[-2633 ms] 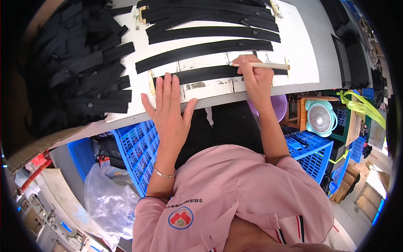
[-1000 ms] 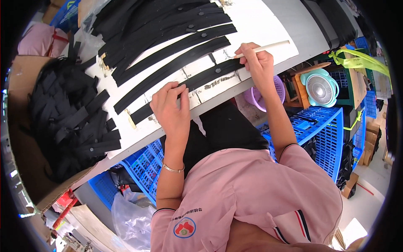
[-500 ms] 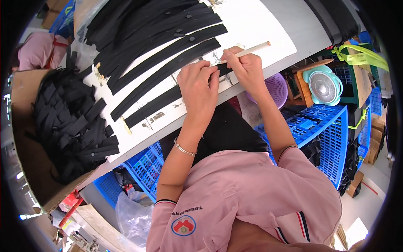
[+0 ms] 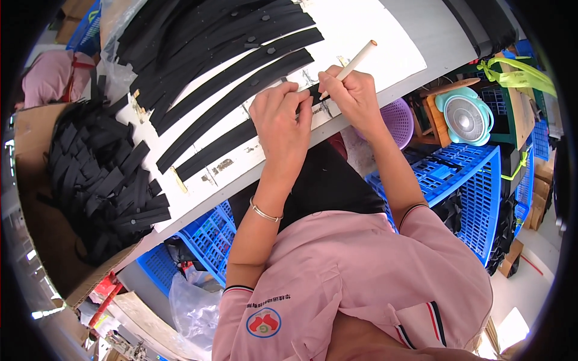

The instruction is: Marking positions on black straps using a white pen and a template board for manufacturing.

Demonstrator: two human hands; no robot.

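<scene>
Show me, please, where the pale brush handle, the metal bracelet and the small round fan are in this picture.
Brush handle (image 4: 356, 61), head view, middle of the pale stick above the right hand.
Metal bracelet (image 4: 264, 212), head view, band across the left wrist.
Round fan (image 4: 465, 117), head view, centre of its grille.

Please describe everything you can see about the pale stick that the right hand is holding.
The pale, round wooden-looking stick is thin and straight, with a flat cut upper end. It tilts up and to the right. The right hand grips its lower part like a pen, so the tip is hidden. It points down at the nearest long black strip on the white worktable, which the left hand presses down.
</scene>
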